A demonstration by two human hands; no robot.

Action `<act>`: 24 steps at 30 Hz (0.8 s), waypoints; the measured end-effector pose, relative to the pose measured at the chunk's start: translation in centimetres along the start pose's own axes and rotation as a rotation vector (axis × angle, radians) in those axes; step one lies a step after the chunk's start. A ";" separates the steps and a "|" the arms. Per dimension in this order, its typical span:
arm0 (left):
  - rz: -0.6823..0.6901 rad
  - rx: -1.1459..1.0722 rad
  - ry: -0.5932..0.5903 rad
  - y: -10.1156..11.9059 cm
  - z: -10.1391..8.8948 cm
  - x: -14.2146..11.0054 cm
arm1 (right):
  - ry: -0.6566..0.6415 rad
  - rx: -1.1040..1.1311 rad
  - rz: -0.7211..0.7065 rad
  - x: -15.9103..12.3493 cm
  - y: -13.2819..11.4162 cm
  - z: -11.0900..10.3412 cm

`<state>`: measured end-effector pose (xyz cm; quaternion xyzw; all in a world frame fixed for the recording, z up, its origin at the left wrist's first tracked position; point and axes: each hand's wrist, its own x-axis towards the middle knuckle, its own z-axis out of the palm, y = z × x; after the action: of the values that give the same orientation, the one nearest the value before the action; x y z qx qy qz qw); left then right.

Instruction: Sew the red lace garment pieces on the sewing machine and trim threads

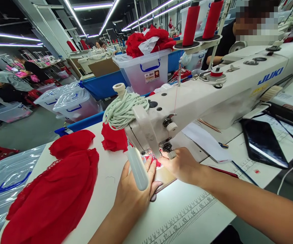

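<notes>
A white sewing machine (202, 98) reaches across the work table, its needle area low at the left end. Under it lies a small red fabric piece (158, 164) with a pale patterned part. My left hand (136, 184) rests on this fabric, fingers stretched out, partly covered by a grey-white lever handle (137, 169). From the right, my right hand (182, 166) has its fingers curled together at the fabric's edge close to the needle; the machine head hides some of the fingertips. Larger red fabric pieces (57, 189) lie to the left on the table.
A bundle of pale green cord (126, 108) sits on the machine head. Red thread cones (191, 25) stand behind. A black phone (263, 142) and white paper (204, 140) lie at right. Beyond the table is a clear bin (146, 74) heaped with red fabric. A person (221, 42) sits opposite.
</notes>
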<state>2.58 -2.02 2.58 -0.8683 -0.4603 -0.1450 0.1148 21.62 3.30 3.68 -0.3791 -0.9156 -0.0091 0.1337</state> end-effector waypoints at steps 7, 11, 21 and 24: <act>0.030 -0.002 -0.022 -0.4 -0.5 -0.2 | 0.056 0.006 0.019 0.1 0.5 1.0; 0.119 0.094 -0.037 -0.6 -0.6 -0.2 | 0.038 0.048 0.060 -0.1 0.7 1.7; 0.090 0.043 0.058 -0.5 -1.0 0.2 | 0.099 0.050 0.047 -0.3 1.0 2.3; 0.031 0.001 0.153 -0.8 -0.3 0.5 | 0.090 0.022 0.023 -0.3 1.0 1.6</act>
<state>2.09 -1.29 3.10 -0.8615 -0.4369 -0.2090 0.1523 22.14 3.99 1.99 -0.3874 -0.9043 -0.0147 0.1789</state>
